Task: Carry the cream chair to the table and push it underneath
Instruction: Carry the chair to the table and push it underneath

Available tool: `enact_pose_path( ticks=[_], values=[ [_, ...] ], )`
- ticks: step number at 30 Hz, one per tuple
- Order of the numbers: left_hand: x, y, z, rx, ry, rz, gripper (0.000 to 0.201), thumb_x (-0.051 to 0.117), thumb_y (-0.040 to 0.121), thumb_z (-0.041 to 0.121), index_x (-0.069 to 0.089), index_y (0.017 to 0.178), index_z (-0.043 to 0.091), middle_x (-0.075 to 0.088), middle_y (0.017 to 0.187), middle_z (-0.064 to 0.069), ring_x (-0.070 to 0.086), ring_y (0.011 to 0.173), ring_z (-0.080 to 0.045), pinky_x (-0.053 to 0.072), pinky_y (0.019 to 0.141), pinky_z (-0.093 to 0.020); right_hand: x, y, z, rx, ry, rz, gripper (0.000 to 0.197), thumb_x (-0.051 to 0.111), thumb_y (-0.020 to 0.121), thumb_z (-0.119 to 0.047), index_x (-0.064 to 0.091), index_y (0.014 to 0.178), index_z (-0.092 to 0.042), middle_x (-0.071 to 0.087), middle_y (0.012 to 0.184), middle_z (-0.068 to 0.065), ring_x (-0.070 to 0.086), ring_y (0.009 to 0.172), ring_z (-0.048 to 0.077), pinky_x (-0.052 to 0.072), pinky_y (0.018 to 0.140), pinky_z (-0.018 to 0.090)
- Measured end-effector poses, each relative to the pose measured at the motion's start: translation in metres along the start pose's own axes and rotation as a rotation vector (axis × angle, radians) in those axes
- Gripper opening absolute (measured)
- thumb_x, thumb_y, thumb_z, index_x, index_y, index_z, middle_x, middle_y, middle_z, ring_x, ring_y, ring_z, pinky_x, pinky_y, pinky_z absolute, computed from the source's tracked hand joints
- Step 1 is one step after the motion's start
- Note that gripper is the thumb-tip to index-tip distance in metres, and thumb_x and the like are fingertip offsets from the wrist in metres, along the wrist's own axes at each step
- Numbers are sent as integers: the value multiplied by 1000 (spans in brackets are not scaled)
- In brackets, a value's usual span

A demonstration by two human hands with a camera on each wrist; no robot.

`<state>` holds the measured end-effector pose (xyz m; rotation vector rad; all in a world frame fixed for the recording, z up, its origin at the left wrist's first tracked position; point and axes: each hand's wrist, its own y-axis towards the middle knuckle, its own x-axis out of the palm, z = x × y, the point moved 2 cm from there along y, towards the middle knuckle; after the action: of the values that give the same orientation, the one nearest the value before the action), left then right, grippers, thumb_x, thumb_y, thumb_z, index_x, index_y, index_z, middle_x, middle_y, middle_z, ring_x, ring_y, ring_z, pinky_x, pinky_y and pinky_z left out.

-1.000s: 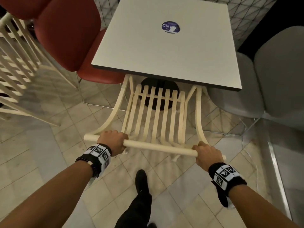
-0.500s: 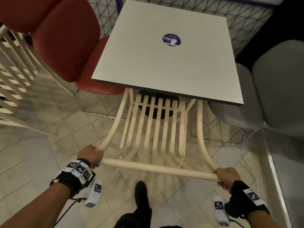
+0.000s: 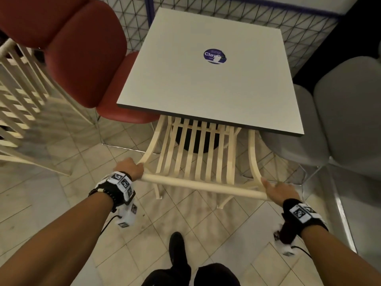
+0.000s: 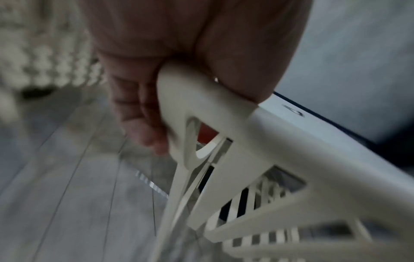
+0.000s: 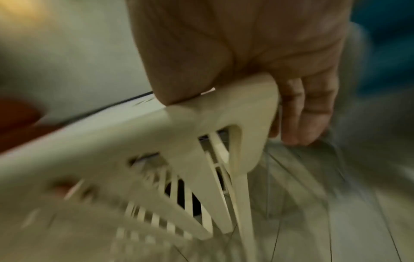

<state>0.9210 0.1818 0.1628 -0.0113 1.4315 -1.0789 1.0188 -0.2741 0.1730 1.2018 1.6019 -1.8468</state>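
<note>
Both hands, left hand (image 3: 129, 167) and right hand (image 3: 280, 190), clamp one cream chair's (image 3: 198, 159) top rail; one table (image 3: 206, 83) at twelve o'clock covers its seat.

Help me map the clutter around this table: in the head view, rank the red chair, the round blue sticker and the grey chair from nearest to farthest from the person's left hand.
From the left hand, which grips the cream chair:
1. Red chair, up and to the left, beside the table.
2. Blue sticker, on the tabletop beyond.
3. Grey chair, far right, past the right hand.
</note>
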Motion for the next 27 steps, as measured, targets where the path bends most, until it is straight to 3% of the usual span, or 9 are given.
enact_pose_path(
  ticks=[2,3,5,7,10,12,15,18,27],
  values=[
    [-2,-19,9,229,243,109,56,48,91,57,55,126,14,58,124,-14,57,106,-32,47,91,-46,3,-26,-15,-324,-231,98,90,23,75,-87,51,128,-20,52,129,13,47,119,32,39,99,54],
    [1,-30,14,375,310,124,61,44,89,65,54,129,19,57,125,-9,55,110,-29,45,94,-47,9,-40,-23,-490,-291,89,93,22,71,-90,45,132,-25,51,131,8,46,120,28,36,103,55],
    [12,-52,25,612,355,8,73,32,81,81,57,124,28,62,116,-1,58,103,-21,47,92,-44,21,-56,-34,-683,-367,-15,99,30,64,-93,38,136,-26,53,125,0,50,112,22,39,103,48],
    [29,-59,32,708,434,-111,78,27,72,89,59,114,31,65,99,6,59,89,-17,47,83,-39,26,-47,-40,-690,-376,-31,84,49,70,-81,41,134,-27,59,116,-1,57,102,21,47,93,42],
    [39,-51,46,707,597,-71,65,43,74,84,60,109,32,64,85,9,60,81,-16,43,75,-35,27,-28,-53,-657,-430,18,40,59,82,-53,58,116,-31,69,97,-3,65,86,21,53,77,36],
    [42,-45,53,676,626,-59,57,50,76,78,64,108,34,68,91,5,62,85,-18,43,73,-33,32,-26,-58,-631,-474,45,28,61,81,-38,64,107,-32,69,89,-4,65,81,21,51,72,33],
    [48,-38,56,650,654,-29,42,54,83,63,64,113,37,68,100,2,63,91,-21,48,77,-35,41,-25,-54,-610,-538,127,28,59,78,-36,64,105,-34,64,83,-1,64,79,24,53,70,34],
    [50,-36,55,643,684,15,35,53,84,48,63,117,39,68,98,2,64,89,-23,50,78,-37,42,-19,-52,-615,-571,131,28,56,78,-36,63,105,-33,66,81,-1,64,76,26,56,72,37],
    [53,-51,61,616,653,27,31,53,85,47,65,111,35,60,85,5,61,85,-20,48,79,-36,32,-30,-50,-631,-531,144,29,57,81,-37,63,109,-32,68,90,-1,63,83,24,54,78,36]
  ],
)
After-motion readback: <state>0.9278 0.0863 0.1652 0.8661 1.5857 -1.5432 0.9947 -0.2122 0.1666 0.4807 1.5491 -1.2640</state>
